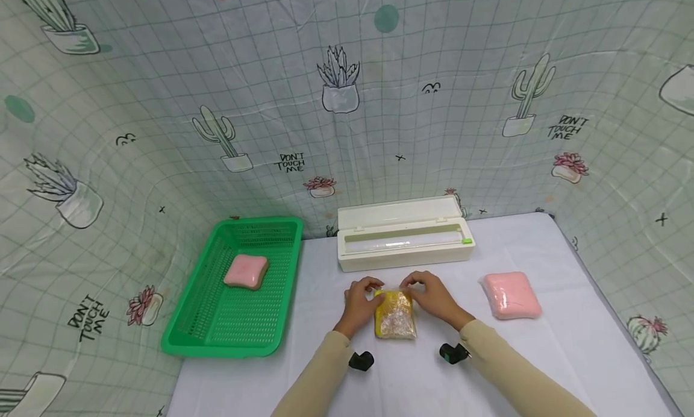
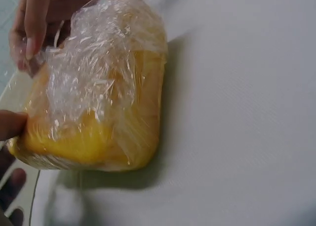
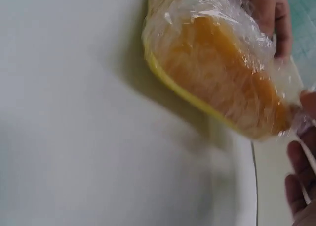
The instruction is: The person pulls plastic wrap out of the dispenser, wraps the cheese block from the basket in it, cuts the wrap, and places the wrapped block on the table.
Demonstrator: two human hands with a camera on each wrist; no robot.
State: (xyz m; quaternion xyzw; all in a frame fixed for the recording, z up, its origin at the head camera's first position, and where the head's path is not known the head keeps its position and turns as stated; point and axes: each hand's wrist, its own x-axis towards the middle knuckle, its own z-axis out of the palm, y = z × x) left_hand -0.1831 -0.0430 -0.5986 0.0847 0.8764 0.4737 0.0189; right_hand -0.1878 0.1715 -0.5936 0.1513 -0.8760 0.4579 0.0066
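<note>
A rounded yellow block (image 1: 394, 314), wrapped in crinkled cling film (image 2: 94, 67), is between the two hands near the middle of the table. My left hand (image 1: 360, 305) holds its left side, with the thumb (image 2: 12, 124) against the block and the fingers partly hidden behind it. On the other side, my right hand (image 1: 434, 296) pinches loose film at the far right corner. The right wrist view shows that film bunched at the fingertips (image 3: 307, 105). Film covers most of the block's upper face.
Behind the hands stands a white cling film dispenser (image 1: 406, 262), lid raised, with a roll inside. A green basket (image 1: 290, 278) at left holds a pink block (image 1: 246, 271). Another pink block (image 1: 512, 294), film-wrapped, lies at right on the white tablecloth (image 1: 412, 387). Patterned curtains surround the table.
</note>
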